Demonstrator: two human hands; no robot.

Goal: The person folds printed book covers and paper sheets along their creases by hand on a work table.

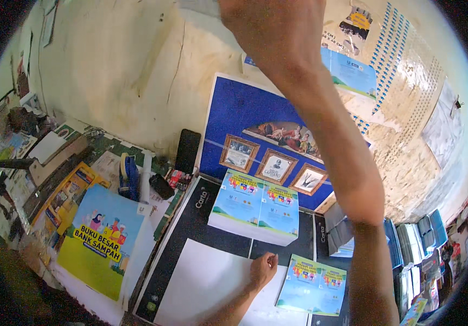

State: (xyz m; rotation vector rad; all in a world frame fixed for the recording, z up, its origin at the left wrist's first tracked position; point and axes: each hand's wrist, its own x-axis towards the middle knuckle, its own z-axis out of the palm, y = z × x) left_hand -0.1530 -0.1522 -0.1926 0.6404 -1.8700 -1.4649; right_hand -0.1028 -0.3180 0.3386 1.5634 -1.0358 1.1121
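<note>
My left hand point(264, 270) rests on a sheet of white paper point(207, 280), its fingers curled closed. Whatever lies inside them, if anything, is hidden. Just right of it lies a light-blue printed cover sheet point(311, 285) with two cover designs side by side. Behind stands a thick stack of similar blue printed sheets point(253, 206). My right arm reaches up across the view, and my right hand point(275, 27) is at the top edge, its fingers cut off. A pale grey thing point(198, 6) shows beside that hand, too little of it to name.
A blue and green book point(101, 239) lies at left, near a tape dispenser point(129, 174) and a black phone-like slab point(188, 151). A blue board with framed pictures point(266, 138) leans on the wall. Stacks of booklets point(408, 244) stand at right.
</note>
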